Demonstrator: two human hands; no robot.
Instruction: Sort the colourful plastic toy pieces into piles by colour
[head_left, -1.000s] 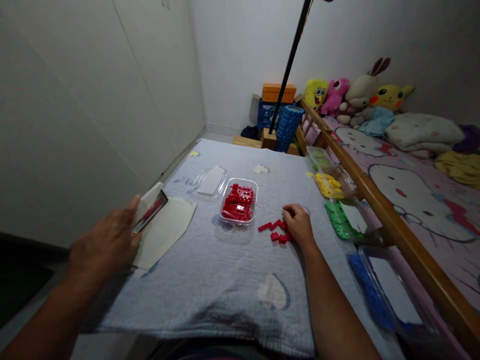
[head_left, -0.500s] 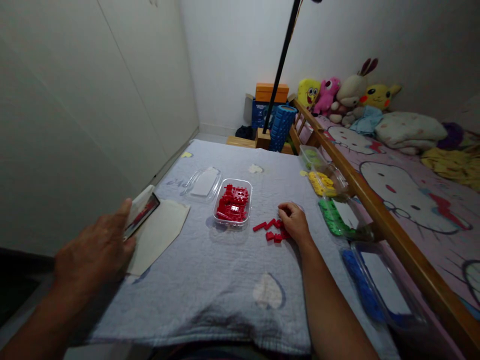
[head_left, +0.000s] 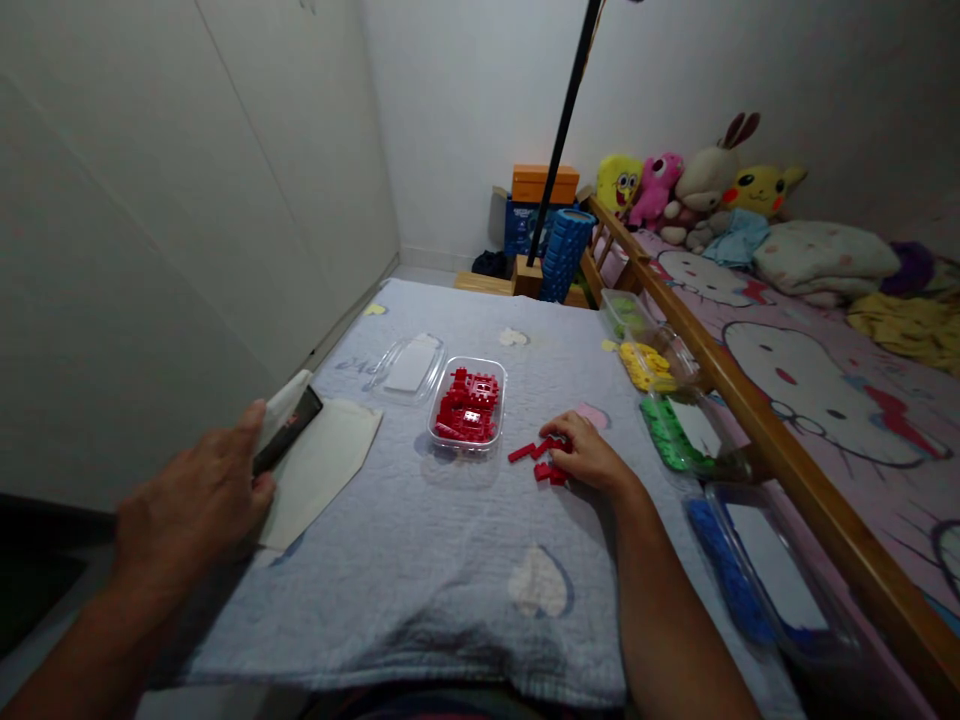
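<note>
My left hand (head_left: pixel 199 490) is closed on a phone (head_left: pixel 289 430) with a dark screen and a pale flap behind it, held tilted above a cream paper sheet (head_left: pixel 330 470). Over a small pile of red building bricks (head_left: pixel 522 453) is my right hand (head_left: pixel 589 450), its fingers curled round some of them; the palm hides part of the pile. Left of that pile stands a clear plastic box (head_left: pixel 433 425) filled with red building bricks (head_left: pixel 469 405). Its clear lid (head_left: pixel 375 375), bearing a white label, lies beyond the paper.
Along the right edge stand clear boxes of yellow bricks (head_left: pixel 643 366), green bricks (head_left: pixel 670 435) and blue bricks (head_left: pixel 724 570). A wooden bed rail (head_left: pixel 757 435) runs beside them. At the table's far end rise a black pole (head_left: pixel 566 120) and a blue foam roller (head_left: pixel 564 255).
My right hand has moved left and its fingers now reach over the red bricks. The phone in my left hand has turned, its screen going from a lit red picture to dark.
</note>
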